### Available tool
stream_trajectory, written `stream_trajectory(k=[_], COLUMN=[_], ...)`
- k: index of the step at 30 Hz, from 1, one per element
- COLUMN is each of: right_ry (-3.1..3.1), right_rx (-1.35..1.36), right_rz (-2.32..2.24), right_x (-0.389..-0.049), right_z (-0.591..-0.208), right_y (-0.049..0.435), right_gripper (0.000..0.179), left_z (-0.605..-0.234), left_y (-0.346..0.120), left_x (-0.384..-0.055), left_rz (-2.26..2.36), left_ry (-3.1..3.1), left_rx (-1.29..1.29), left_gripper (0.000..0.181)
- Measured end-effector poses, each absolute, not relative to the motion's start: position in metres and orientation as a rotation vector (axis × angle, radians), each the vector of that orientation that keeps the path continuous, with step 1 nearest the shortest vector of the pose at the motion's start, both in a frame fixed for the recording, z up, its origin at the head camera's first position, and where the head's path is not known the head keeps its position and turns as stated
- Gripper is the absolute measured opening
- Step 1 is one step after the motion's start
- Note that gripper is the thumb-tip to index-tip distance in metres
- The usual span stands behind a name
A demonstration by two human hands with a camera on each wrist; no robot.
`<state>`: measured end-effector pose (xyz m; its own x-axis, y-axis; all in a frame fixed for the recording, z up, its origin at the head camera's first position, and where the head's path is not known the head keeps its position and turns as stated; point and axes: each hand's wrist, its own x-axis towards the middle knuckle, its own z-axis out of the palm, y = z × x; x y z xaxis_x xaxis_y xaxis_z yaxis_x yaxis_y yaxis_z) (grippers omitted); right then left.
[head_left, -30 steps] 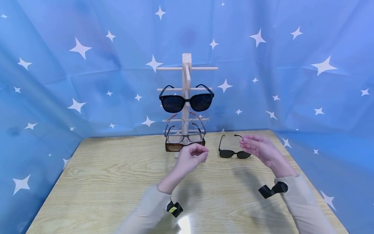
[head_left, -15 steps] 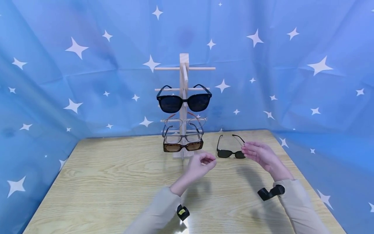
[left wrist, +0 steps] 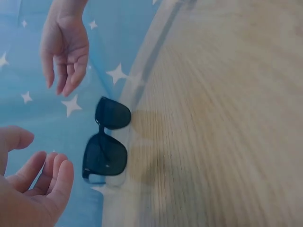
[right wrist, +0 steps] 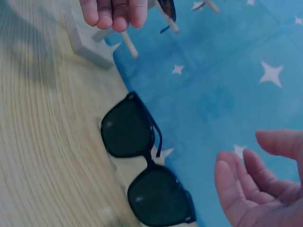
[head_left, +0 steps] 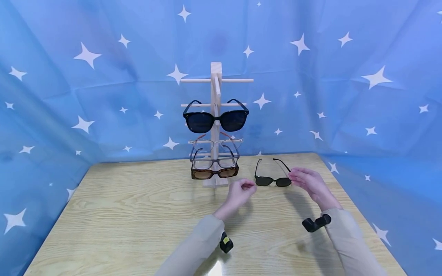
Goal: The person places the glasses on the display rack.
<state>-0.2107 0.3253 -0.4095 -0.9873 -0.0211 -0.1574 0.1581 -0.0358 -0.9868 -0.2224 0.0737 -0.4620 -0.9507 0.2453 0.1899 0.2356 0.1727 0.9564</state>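
Observation:
A pair of black sunglasses (head_left: 273, 181) rests on the wooden table, its temples unfolded and pointing to the back. At its left side is my left hand (head_left: 239, 193), fingers loosely bent and holding nothing. My right hand (head_left: 312, 186) hovers at its right side, fingertips overlapping the right lens edge in the head view. In the left wrist view a gap shows between the left fingers (left wrist: 59, 182) and the sunglasses (left wrist: 106, 158). The right wrist view shows the right fingers (right wrist: 234, 182) apart from the sunglasses (right wrist: 161, 196) too, with nothing in the palm.
A wooden glasses rack (head_left: 216, 71) stands at the back middle. It carries large black sunglasses (head_left: 233, 121), thin metal-framed glasses (head_left: 203, 145), grey-framed glasses (head_left: 203, 164) and tortoiseshell sunglasses (head_left: 203, 174); its top rod (head_left: 238, 80) is bare. A blue star-patterned cloth (head_left: 114, 96) hangs behind.
My left hand has moved right, away from the rack's front and closer to the sunglasses on the table. My right hand has lowered slightly beside them. The view has shifted a little.

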Motion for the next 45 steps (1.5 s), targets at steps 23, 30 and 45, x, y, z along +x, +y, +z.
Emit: stream_trajectory(k=[23,30,45], right_ry=[2.525,2.483,2.310], right_rx=[0.411,0.458,0.506], right_rz=[-1.930,-1.889,-1.975], right_x=[-0.244,-0.253,-0.251], right_z=[-0.434,-0.444,-0.451], right_y=[0.336,0.338,0.341], right_gripper=[0.048,0.050,0.050], left_z=[-0.479,-0.487,-0.486], left_y=[0.107,0.114,0.126], left_x=[-0.256,-0.266,-0.269], left_rz=[2.006,2.045,2.094], left_ry=[2.360,2.294,2.096], left_rx=[0.053,-0.095,-0.235], left_gripper=[0.028,0.032,0.029])
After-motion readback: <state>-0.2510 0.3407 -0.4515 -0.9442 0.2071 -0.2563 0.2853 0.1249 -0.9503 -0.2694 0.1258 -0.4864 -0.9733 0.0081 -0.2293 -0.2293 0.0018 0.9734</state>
